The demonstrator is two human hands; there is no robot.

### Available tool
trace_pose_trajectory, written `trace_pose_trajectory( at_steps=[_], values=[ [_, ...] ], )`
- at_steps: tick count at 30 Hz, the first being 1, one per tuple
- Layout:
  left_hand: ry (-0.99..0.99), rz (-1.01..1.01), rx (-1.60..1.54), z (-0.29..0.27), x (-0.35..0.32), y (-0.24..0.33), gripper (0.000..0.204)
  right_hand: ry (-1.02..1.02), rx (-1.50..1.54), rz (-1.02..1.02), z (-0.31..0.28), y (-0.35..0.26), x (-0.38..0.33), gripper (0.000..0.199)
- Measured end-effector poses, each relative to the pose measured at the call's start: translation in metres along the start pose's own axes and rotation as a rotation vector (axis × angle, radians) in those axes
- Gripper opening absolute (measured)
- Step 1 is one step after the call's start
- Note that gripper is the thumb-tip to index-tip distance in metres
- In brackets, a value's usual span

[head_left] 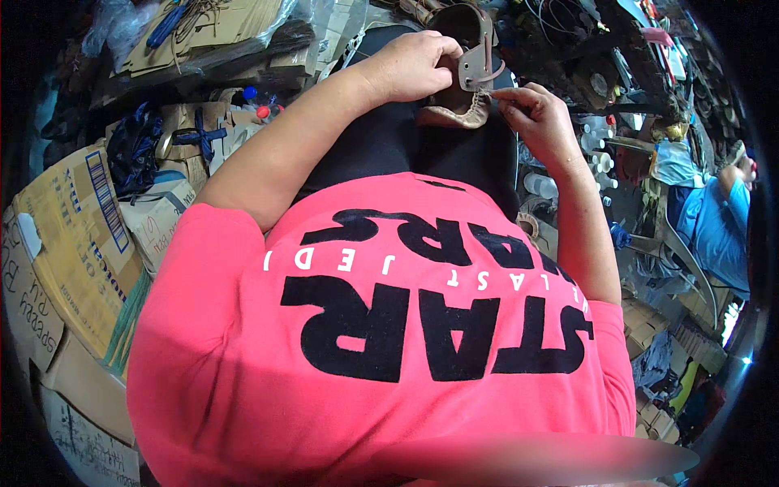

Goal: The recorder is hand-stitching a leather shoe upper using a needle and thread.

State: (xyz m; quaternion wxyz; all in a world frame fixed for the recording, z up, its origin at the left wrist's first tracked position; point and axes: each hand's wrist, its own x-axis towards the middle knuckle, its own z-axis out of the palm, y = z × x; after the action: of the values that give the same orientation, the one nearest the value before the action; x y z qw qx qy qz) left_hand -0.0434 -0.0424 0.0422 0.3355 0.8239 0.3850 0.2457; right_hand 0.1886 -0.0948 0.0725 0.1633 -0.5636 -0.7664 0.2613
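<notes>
A brown leather shoe (455, 117) rests upright over my black-clad thighs, with its opening facing up. It has a strap or flap with small holes and a cord on its right side, and a row of stitches runs along the rim. My left hand (412, 66) is closed on the shoe's left edge and flap, thumb and fingers bent at the opening. Beside the stitched rim, my right hand (542, 123) is pinched, its fingertips right at the stitches. Whatever lies between those fingertips is too small to make out.
Cardboard boxes (81, 235) crowd the left side. Flat cardboard (219, 24) with a blue-handled tool (166, 26) lies at far left. Several white bottles (600, 162) stand right of my right forearm. Another person in blue (718, 227) is at the far right, among cluttered shelves and tools.
</notes>
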Motion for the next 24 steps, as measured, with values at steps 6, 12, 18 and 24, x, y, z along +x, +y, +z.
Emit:
trace_pose_trajectory(
  at_steps=[6, 12, 18, 24],
  values=[
    [-0.063, 0.134, 0.052, 0.001, -0.004, 0.012, 0.036, -0.027, 0.0, 0.063, -0.007, -0.032, 0.01, 0.058],
    [0.073, 0.205, 0.182, -0.007, -0.004, 0.01, 0.025, -0.121, -0.054, -0.073, -0.006, -0.029, 0.022, 0.064],
    [0.109, 0.094, 0.054, -0.002, 0.004, -0.009, 0.012, -0.057, 0.2, -0.055, 0.0, 0.003, 0.011, 0.052],
    [0.12, 0.126, 0.136, 0.012, 0.009, -0.017, 0.016, -0.063, 0.299, 0.034, 0.001, 0.004, 0.009, 0.052]
  ],
)
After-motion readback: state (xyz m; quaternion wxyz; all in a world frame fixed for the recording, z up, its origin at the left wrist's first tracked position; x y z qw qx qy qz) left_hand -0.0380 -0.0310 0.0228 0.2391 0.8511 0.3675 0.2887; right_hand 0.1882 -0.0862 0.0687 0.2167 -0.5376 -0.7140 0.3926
